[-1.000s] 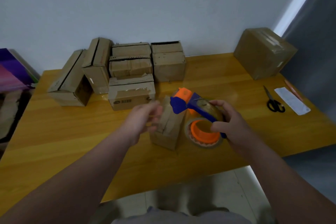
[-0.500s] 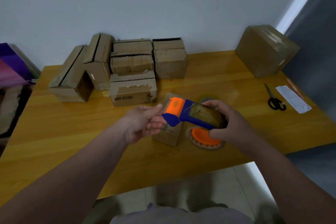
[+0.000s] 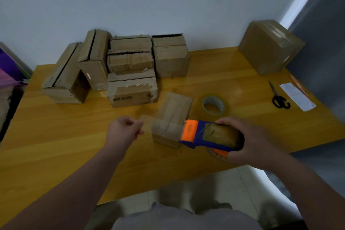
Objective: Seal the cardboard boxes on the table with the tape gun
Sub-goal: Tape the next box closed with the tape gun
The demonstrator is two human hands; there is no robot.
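Tape gun (image 3: 200, 136) | right hand (image 3: 255, 142) fingers grip it | left hand (image 3: 121, 130) fingers pinch tape strip (image 3: 147, 124) over small box (image 3: 173, 114)

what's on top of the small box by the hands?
On the small box: tape along the top, plus a clear strip stretched across its near end from tape gun to left hand. Contents are hidden by the closed top.

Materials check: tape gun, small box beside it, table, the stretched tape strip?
Tape gun: likely moulded plastic, blue body, orange head, fairly matte.
Box: brown cardboard, matte, creased edges.
Table: wood or wood-look laminate, glossy; grain lines plus reflections, cannot tell which.
Tape: thin clear film; the table shows through it.
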